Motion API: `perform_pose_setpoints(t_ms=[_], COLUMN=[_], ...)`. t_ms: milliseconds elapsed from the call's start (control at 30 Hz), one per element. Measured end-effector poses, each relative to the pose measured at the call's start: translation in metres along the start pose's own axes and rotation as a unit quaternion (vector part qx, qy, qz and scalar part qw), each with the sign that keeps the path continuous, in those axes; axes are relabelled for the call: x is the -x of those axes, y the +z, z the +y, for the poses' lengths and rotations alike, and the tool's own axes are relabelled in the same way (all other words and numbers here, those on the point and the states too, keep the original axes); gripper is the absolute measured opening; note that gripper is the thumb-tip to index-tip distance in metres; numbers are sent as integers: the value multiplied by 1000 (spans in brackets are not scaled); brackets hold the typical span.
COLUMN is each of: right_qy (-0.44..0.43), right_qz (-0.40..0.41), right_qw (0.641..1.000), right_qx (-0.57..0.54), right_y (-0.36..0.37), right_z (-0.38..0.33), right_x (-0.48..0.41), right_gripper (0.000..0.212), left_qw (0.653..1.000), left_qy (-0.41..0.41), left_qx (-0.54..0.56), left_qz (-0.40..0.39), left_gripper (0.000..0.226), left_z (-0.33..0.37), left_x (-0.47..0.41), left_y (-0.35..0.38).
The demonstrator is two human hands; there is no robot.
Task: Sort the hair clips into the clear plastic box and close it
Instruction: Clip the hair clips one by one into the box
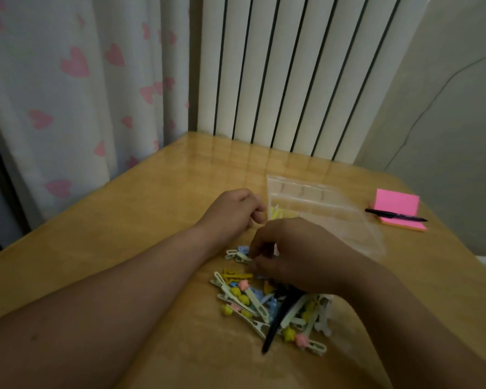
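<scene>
We see a big wooden table [152, 206]. On it lies the clear plastic box [320, 209], lid open, with some yellow clips [278, 213] inside. Our left hand [233, 210] sits just beside the box, fingers curled in loosely; we cannot tell if it holds a thing. Our right hand [295, 254] reaches over the pile of hair clips [264, 304] near us, fingertips pinched by a small pale clip [237, 255]. A pink notepad [396, 209] with a black pen [396, 219] sits far right.

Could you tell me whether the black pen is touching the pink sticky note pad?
Touching. The head view shows the black pen lying across the near edge of the pink sticky note pad, resting on top of it.
</scene>
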State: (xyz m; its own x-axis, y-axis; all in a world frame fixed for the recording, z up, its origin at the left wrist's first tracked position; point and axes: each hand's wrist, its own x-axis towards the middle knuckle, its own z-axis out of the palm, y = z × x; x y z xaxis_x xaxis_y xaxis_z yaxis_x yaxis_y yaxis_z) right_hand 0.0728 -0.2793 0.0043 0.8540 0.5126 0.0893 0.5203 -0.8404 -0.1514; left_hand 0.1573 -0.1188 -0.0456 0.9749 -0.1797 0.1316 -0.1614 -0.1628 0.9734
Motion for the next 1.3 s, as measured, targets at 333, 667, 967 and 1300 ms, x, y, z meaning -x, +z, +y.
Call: perform_pose_setpoints(t_ms=[333, 667, 967, 1300], right_qy=[-9, -24, 195, 286], right_qz=[33, 89, 324, 254], right_qw=[999, 994, 904, 923], right_qx=[39, -51, -199, -44], right_y=[12, 15, -17, -4], right_z=[-11, -10, 62, 95], right_x=[-4, -6, 5, -13], right_gripper=[12, 5, 6, 3], left_qw=[1000, 1000, 999, 987], left_qy=[-6, -3, 10, 72], left_qx=[6, 15, -29, -110], left_qz=[-2, -1, -32, -95], left_gripper=[27, 27, 23, 15], left_z=[0, 5, 4, 2], left_x=[-2, 2, 2, 7], left_y=[2, 0, -1, 2])
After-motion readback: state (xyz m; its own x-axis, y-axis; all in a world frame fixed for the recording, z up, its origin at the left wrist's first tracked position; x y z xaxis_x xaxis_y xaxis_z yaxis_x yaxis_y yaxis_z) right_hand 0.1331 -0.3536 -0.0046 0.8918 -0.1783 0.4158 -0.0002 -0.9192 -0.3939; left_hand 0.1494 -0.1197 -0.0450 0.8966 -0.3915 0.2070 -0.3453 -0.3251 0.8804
